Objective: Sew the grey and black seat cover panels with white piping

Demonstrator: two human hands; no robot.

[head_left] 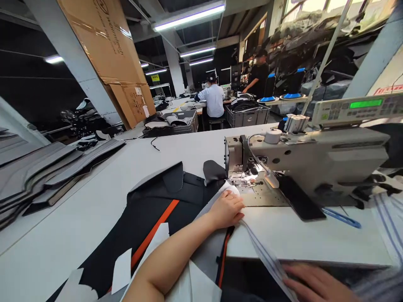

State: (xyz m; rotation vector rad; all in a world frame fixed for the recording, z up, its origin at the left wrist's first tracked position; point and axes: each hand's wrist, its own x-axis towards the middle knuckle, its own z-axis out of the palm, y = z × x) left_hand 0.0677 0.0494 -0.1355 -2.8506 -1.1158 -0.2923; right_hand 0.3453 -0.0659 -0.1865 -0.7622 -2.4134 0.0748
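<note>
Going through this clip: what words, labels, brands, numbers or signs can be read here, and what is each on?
"wantech" (probable reading, slanted) on the large cardboard sheet.
Yellow sign in the background: too small to read.
White label on the lower carton: too small to read.
Red-lettered sign at top right: too blurred to read.
Green display on the sewing machine's control panel: nothing legible.

The cardboard carton read "wamtech"; the yellow sign and sewing machine's green display were illegible.
</note>
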